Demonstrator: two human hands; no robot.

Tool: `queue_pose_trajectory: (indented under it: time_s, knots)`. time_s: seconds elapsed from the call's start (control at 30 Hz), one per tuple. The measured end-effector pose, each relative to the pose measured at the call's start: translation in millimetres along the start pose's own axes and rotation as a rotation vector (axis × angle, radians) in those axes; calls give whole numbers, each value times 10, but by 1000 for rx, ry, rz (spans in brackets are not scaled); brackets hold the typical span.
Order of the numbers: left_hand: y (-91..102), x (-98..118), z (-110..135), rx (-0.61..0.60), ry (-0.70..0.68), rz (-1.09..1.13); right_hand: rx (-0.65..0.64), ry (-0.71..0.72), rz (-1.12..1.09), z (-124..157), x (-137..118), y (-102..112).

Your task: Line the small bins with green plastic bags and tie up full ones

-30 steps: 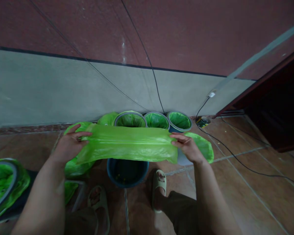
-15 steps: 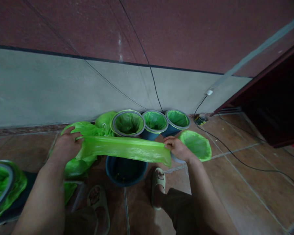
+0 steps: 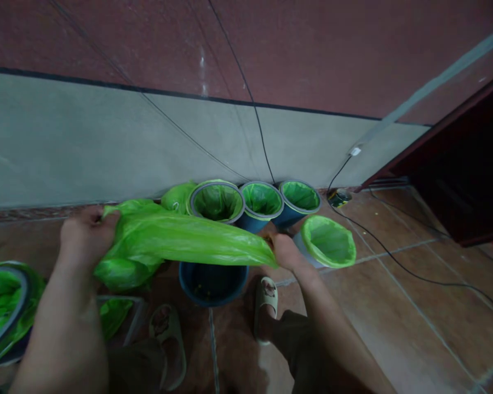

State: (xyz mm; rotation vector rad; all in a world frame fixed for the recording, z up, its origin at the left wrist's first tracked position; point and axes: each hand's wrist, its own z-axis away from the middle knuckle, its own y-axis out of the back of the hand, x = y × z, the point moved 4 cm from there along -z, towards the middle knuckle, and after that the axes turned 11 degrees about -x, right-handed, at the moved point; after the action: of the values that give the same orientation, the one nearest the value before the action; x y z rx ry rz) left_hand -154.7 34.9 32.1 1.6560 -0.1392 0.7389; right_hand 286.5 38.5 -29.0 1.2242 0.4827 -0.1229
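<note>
One green bag [image 3: 189, 238], stretched | left hand [image 3: 86, 232]: curled round one end | right hand [image 3: 286, 250]: curled round other | basin [image 3: 222, 284] below, between

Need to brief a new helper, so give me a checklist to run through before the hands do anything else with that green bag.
1. Left hand gripping one end of the green bag: ok.
2. Right hand gripping the other end: ok.
3. Bag's mouth open: cannot tell; it is stretched lengthwise and no opening is clear.
4. Inside of the blue bucket clean: not ok; small yellowish specks show.
5. Bag clear of the bucket's far rim: cannot tell; the bag hides that edge.
6. Black cord clear of the right slipper: ok; it lies well off to the right.
</note>
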Motion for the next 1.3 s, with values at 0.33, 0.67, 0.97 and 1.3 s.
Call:
queue_pose_trajectory:
  time_s: [0.33,0.67,0.97,1.3]
  knots:
    - [-426,509,282,-124,-12,-462,-307,-46,245,51,-187,-128]
    - [-1849,997,1032,-798,-332,-102,-379,177,15,197,-763,-454]
    - [-1923,1056,1095,-879,-369,180,-293,24,72,100,-950,-663]
    - [-1511,937,848,-504,-583,-301,-480,104,-51,92,-634,-497]
